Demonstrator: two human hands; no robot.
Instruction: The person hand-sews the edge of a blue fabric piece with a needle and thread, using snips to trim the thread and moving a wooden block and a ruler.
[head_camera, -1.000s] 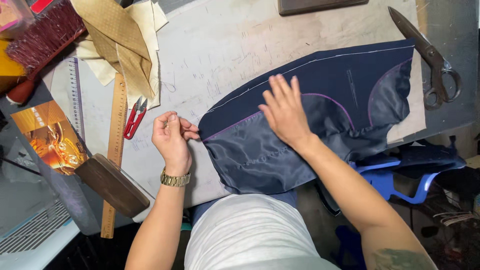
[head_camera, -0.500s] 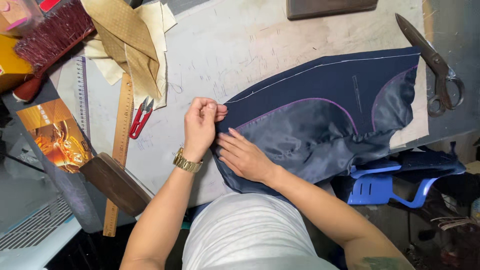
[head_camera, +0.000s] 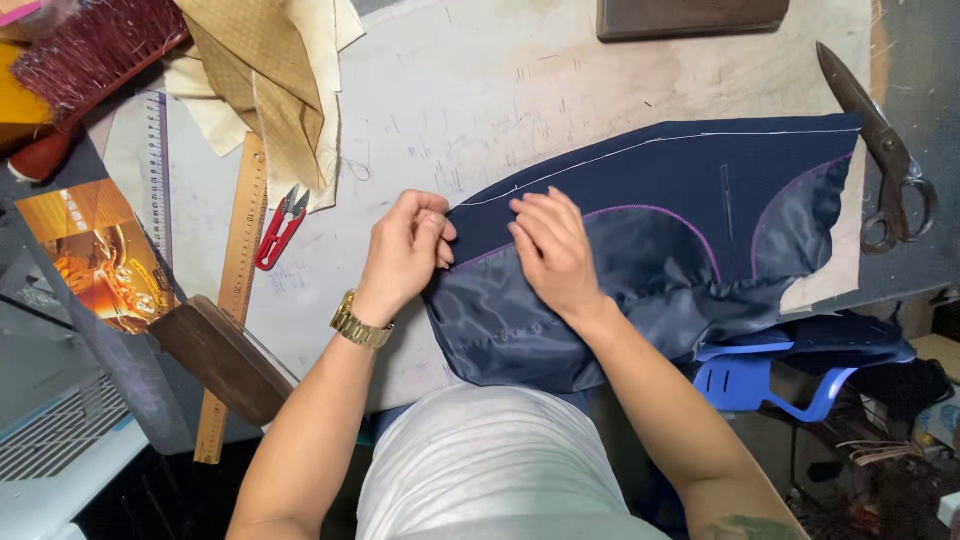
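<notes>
Two hands work one navy garment panel (head_camera: 690, 180) that lies flat on the bench (head_camera: 480, 90), its shiny lining (head_camera: 560, 320) facing up along the near edge and partly hanging off toward the person. Left hand (head_camera: 405, 250) is closed in a pinch on the panel's pointed left corner. Right hand (head_camera: 555, 250) lies open, fingers pressing the lining just beside that corner.

As a judgement of progress: the lining is already joined along a curved purple stitch line (head_camera: 660, 212), and a white chalk line (head_camera: 640, 145) marks the outer cloth; the corner is being shaped, and the hanging near edge looks unfinished.

Left of the work lie red thread snips (head_camera: 280, 228) and a wooden ruler (head_camera: 235, 290). A glossy orange printed card (head_camera: 100, 255) (rectangular, set at an angle) sits at the bench's left edge. Farther back are tan fabric pieces (head_camera: 265, 80), a dark red brush (head_camera: 85, 45), and large shears (head_camera: 880, 145) at far right.
</notes>
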